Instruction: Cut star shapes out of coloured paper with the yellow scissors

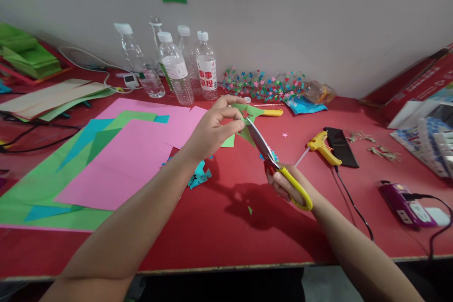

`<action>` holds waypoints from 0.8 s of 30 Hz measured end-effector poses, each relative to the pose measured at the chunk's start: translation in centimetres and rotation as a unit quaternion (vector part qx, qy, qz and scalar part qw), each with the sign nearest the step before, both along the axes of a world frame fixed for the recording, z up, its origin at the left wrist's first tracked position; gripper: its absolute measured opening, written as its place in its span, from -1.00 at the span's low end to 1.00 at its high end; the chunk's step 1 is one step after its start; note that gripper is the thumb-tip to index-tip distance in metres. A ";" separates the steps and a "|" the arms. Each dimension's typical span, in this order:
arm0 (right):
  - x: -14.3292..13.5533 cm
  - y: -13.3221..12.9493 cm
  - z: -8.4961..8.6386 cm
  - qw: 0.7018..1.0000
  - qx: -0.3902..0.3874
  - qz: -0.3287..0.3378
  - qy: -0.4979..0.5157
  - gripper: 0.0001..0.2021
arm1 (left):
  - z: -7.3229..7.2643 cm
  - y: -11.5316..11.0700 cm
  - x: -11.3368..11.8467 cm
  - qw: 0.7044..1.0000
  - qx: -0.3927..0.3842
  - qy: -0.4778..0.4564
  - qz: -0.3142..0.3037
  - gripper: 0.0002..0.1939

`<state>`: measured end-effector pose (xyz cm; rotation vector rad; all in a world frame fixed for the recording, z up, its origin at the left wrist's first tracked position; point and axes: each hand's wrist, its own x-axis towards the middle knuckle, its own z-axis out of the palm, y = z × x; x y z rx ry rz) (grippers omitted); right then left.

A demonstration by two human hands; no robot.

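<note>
My left hand (218, 125) pinches a piece of light green paper (250, 112) above the middle of the red table. In my right hand (288, 181) is a pair of scissors (293, 185) with yellow handles, its blades pointing up and left. The blade tips meet the paper's lower part near my left fingertips. Below, a small green scrap (250, 210) lies on the table, and crumpled blue paper pieces (200, 175) lie to its left. Small blue stars (274, 155) show partly behind the scissors.
Pink sheets (123, 165) and green sheets (31, 188) cover the left of the red table (198, 245). Several bottles (176, 73) stand by the wall, beside a star-covered bottle (265, 86). A yellow glue gun (323, 147), phone (341, 147) and purple power strip (406, 205) lie right.
</note>
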<state>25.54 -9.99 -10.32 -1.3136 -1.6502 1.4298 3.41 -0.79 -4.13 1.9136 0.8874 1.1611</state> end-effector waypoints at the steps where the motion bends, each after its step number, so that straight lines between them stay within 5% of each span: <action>1: 0.2 0.0 -0.2 1.000 0.006 0.005 -0.004 -0.52 | 0.1 0.1 -0.3 1.000 0.000 0.005 -0.010 -0.84; 24: -0.9 -0.4 0.2 0.999 -0.002 -0.044 -0.004 -0.68 | 0.5 0.3 -0.8 0.998 -0.038 -0.033 -0.046 -0.84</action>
